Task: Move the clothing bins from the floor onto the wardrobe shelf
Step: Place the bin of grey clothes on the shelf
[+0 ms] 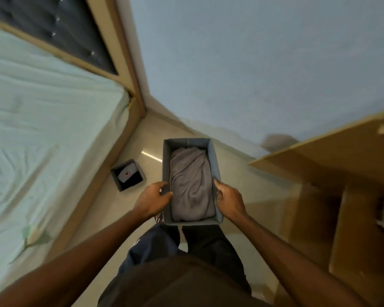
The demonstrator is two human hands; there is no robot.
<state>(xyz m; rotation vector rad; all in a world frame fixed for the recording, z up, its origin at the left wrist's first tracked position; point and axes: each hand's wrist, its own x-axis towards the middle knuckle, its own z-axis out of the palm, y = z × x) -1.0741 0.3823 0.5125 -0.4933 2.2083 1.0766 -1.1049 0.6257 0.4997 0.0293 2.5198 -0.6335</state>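
Holding grey fabric bin (215, 159) up off the floor (259, 187), both hands on it: left hand (152, 200) curled round the left long wall near the near end, right hand (228, 198) curled round the right long wall, thumb over the rim. Bin is rectangular, soft-sided, open top, long axis pointing away from the person, level, in front of the dark trousers (211, 247). Inside it a crumpled grey garment (190, 180), soft wrinkled cloth, fills most of the bottom. Second bin, small dark bin (141, 172), squarish, sits on the floor to the left of the held one, just beside the wooden bed frame (111, 160); something pale and folded with a small dark mark (124, 175) lies in it. Bed sheet (42, 129) pale green, creased; dark tufted headboard (53, 29) behind it. Floor is glossy beige tile with a light streak. Wall (253, 63) plain pale blue. Wooden wardrobe (353, 229) at right, flat light-brown panels, one panel (341, 156) jutting toward the middle near the bin's right side; inside at far right is blurred, contents cannot be told. Bin is not on the wardrobe.
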